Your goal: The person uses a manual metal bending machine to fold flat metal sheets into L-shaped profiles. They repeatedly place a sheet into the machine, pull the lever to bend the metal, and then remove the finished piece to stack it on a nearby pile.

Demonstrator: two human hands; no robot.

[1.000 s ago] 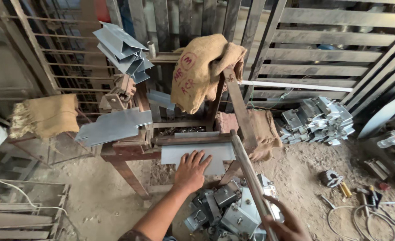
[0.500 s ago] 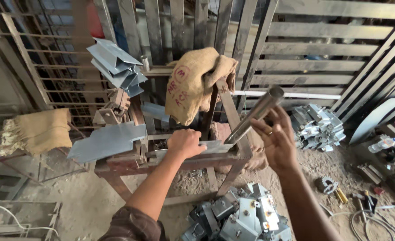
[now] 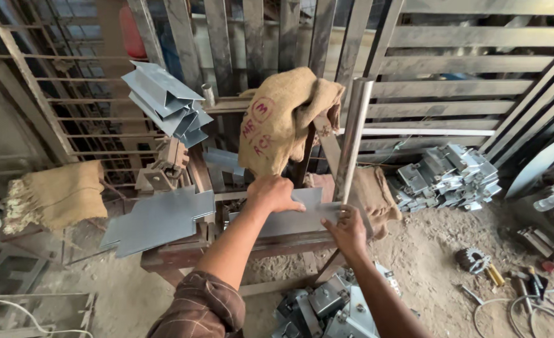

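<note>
A flat grey metal sheet [image 3: 289, 220] lies on the rusty bending bench [image 3: 183, 255]. My left hand [image 3: 277, 193] is curled over the sheet's far edge. My right hand [image 3: 348, 229] grips the sheet's right corner. Just beyond that hand, a long steel lever pipe [image 3: 355, 138] stands nearly upright, and neither hand is on it.
A burlap sack [image 3: 286, 119] hangs over the frame behind the bench. Bent sheet pieces [image 3: 164, 100] are stacked at upper left, and a flat cut sheet [image 3: 158, 220] lies left. Metal brackets are piled at right [image 3: 446, 178] and below [image 3: 327, 307]. Tools [image 3: 477, 260] litter the dirt floor.
The lever pipe has swung from slanted low to nearly upright. My right hand let go of it and dropped onto the sheet's right corner. My left hand stayed on the sheet.
</note>
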